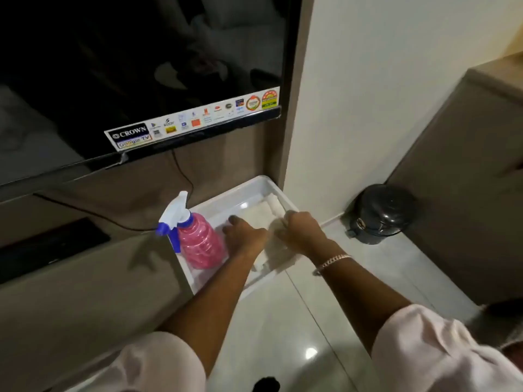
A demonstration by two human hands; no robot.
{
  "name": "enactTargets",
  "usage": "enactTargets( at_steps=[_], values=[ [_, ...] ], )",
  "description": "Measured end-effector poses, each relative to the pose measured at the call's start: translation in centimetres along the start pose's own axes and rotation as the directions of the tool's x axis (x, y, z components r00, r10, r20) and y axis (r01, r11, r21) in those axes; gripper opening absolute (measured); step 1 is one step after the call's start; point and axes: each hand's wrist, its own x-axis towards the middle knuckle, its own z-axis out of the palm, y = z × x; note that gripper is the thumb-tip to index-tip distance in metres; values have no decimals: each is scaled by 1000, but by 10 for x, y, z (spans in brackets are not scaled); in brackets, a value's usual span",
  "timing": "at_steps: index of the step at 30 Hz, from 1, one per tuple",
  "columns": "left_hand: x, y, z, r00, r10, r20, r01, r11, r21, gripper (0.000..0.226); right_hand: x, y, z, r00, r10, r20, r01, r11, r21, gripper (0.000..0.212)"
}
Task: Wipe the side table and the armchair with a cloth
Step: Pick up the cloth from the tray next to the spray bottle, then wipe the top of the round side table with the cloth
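Cloth [271, 250]: it is lying in the white tray [249, 190], partly under both hands.
Left hand [244, 236]: it is reaching into the tray, fingers spread a little, tips touching the tray floor just beside the cloth.
Right hand [301, 230]: its fingers are curling closed, pinching the top of the cloth.
Spray bottle [198, 239]: it is standing in the tray, just left of the left hand.

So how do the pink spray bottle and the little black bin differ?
The spray bottle is translucent pink with a white and blue trigger top; the bin is opaque glossy black with a domed lid. The bottle stands in the white tray; the bin sits on the floor by the wall. Both stand upright.
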Motion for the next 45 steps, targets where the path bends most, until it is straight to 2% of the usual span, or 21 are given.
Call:
enactTargets(
  at_steps=[3, 6, 9, 11, 13, 15, 17, 19, 22, 25, 28, 32, 35, 37, 38, 40, 43, 45],
  values=[
    [9, -3, 5, 982, -189, 29, 190, 941, -281, 82, 6, -7, 9, 998, 60, -21, -60, 998, 16, 33],
    [14, -11, 7, 970, -196, 144, 243, 830, -502, 71, 5, -7, 10, 987, 162, 6, -162, 981, 107, 38],
    [9, -12, 0, 981, -56, 188, 176, 674, -717, 54, -4, 1, 6, 984, 162, -78, -137, 956, 260, 35],
    [-2, -2, -6, 975, 71, 211, 128, 599, -790, 49, -21, 7, -4, 972, 140, -189, -59, 922, 382, 37],
    [-18, 12, -7, 944, 209, 255, 105, 544, -832, 49, -42, 18, -21, 941, 170, -292, 13, 846, 534, 40],
    [-39, 28, 1, 883, 345, 317, 93, 534, -840, 52, -66, 35, -43, 910, 230, -344, 68, 738, 672, 36],
    [-69, 44, 18, 813, 444, 377, 84, 552, -830, 61, -95, 59, -66, 886, 273, -376, 102, 675, 731, 30],
    [-104, 56, 42, 759, 500, 416, 75, 569, -819, 66, -131, 92, -90, 870, 308, -384, 104, 648, 755, 27],
    [-169, 65, 86, 690, 564, 455, 20, 612, -790, 73, -201, 148, -121, 855, 338, -394, 117, 614, 780, 38],
    [-250, 65, 137, 627, 591, 507, -38, 673, -738, 73, -284, 207, -135, 810, 372, -453, 110, 663, 741, 37],
    [-333, 58, 192, 512, 603, 612, 6, 710, -704, 70, -367, 267, -138, 730, 467, -500, 46, 695, 717, 32],
    [-429, 38, 262, 270, 564, 780, 101, 789, -605, 66, -468, 341, -134, 610, 634, -475, -75, 643, 762, 24],
    [-485, 16, 313, 109, 448, 888, 193, 866, -461, 65, -537, 381, -119, 466, 762, -450, -118, 557, 822, 19],
    [-520, -3, 351, 22, 375, 927, 137, 917, -375, 66, -580, 403, -102, 333, 838, -432, -148, 498, 854, 19],
    [-538, -13, 370, -3, 351, 937, 85, 933, -349, 67, -602, 414, -91, 252, 867, -431, -157, 476, 865, 19],
    [-577, -38, 406, -2, 320, 948, 1, 948, -320, 65, -643, 434, -70, 131, 902, -412, -195, 431, 881, 18],
    [-638, -81, 446, 26, 270, 963, -116, 957, -265, 60, -703, 463, -42, 8, 926, -377, -289, 363, 886, 17],
    [-677, -111, 471, 26, 241, 970, -191, 954, -232, 60, -744, 484, -25, -44, 927, -373, -381, 330, 864, 16]
  ],
)
